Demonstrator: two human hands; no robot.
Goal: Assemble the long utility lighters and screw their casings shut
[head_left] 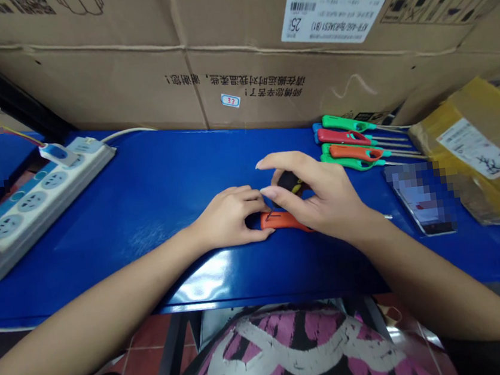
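Observation:
An orange long-nosed lighter lies on the blue table in front of me. My left hand rests on the table with its fingers curled, fingertips touching the lighter's left end. My right hand arches over the lighter's body, thumb and fingers pinched around a small black and yellow part above it. Much of the lighter is hidden under my right palm; its thin metal tip shows to the right.
Several green, red and orange long lighters lie at the back right. A phone and a yellow padded parcel sit right. A white power strip lies left. Cardboard boxes wall the back.

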